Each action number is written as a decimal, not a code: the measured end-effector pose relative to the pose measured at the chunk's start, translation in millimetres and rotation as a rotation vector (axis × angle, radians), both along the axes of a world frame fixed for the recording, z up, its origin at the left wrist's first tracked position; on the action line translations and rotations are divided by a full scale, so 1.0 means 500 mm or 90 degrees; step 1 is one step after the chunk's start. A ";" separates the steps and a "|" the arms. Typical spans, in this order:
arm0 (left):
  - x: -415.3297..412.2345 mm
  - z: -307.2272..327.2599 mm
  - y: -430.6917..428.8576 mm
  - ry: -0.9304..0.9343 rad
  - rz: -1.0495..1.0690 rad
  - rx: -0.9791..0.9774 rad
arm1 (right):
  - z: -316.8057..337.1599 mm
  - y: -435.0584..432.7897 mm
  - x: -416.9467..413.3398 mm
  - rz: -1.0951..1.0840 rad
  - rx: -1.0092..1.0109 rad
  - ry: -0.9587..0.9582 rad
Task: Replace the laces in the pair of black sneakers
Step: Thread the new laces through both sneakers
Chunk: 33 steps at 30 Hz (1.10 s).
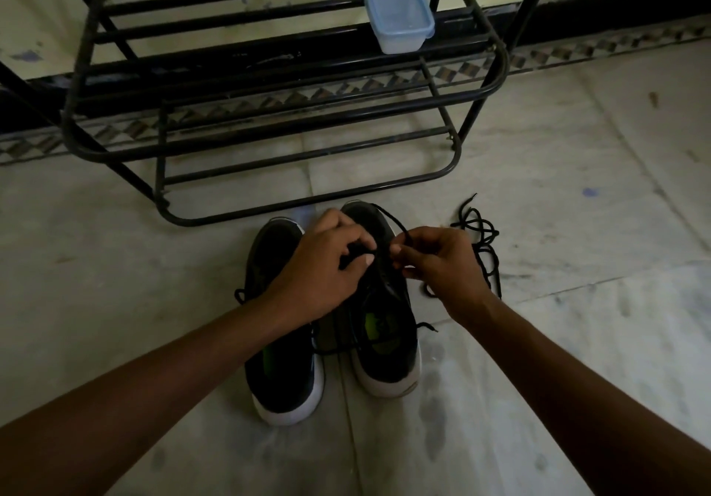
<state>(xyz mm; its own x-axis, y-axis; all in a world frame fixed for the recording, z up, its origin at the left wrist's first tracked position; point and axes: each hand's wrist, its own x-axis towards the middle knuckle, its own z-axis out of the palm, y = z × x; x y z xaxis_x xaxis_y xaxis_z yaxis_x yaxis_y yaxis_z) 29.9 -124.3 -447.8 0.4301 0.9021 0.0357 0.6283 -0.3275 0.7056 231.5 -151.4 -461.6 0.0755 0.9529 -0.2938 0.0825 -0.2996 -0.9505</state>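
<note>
Bare forearms reach toward the black metal shoe rack [269, 111]. Just before its lowest rail, a left sneaker [277, 380] and a right sneaker [384, 357] stand side by side on the floor. Over the right sneaker, the left hand [327, 261] has its grip curled onto the black lace [388, 218], and the right hand [442, 264] has its grip pinching it too. A loose lace [481, 241] lies tangled near the rack's front right corner.

Both bare forearms reach forward from the lower corners and draw together toward the middle. The left grip [327, 264] lies palm down with its fingers curled, pinching a black lace [389, 218] at the fingertips. The right grip [442, 268], near it but apart, pinches the lace between thumb and forefinger, its other fingers curled in.
</note>
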 end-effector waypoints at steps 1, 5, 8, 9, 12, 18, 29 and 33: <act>0.002 -0.004 0.001 0.013 -0.002 -0.011 | 0.000 0.002 0.002 0.016 0.001 -0.024; 0.012 -0.021 0.001 0.024 0.028 -0.037 | -0.002 0.011 0.012 0.094 0.010 -0.115; 0.021 -0.023 0.009 0.009 0.054 -0.045 | -0.005 0.020 0.011 0.129 0.035 -0.178; 0.025 -0.022 0.013 0.007 0.060 -0.051 | -0.006 0.023 0.009 0.136 0.043 -0.200; 0.033 -0.020 0.018 0.013 0.078 -0.078 | -0.008 0.032 0.003 0.157 0.063 -0.256; 0.031 -0.020 0.018 0.018 0.076 -0.073 | -0.002 0.043 -0.004 0.222 0.168 -0.417; 0.037 -0.032 0.014 -0.005 0.111 -0.085 | 0.002 0.048 -0.004 0.159 0.087 -0.315; 0.042 -0.038 0.015 0.001 0.119 -0.093 | 0.002 0.049 -0.005 0.121 0.034 -0.262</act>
